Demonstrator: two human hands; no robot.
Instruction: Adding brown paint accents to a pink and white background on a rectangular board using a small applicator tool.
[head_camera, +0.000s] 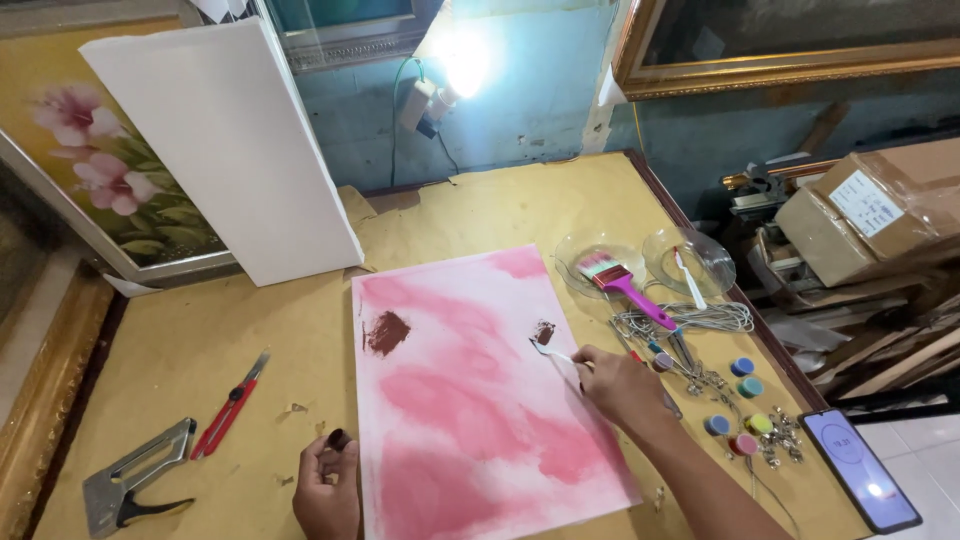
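- Pinched in the right hand is a thin white palette knife; its tip rests on the pink canvas just below a small brown dab, the handle angled low so the blade lies nearly flat on the surface.
- Left hand curls closed around a small dark paint pot, held just off the canvas's left edge, clear of the wet pink wash.
- Canvas lies flat on the brown-paper table; a bigger brown smear sits near its upper-left corner.
- Right of the canvas, within reach of the working hand: a pink-handled flat brush propped on a clear dish, coiled wire, and small coloured paint pots.
- A phone lies at the table's right corner.
- Left of the canvas, well apart: a red utility knife and a staple gun.
- A blank white canvas leans against a flower painting.
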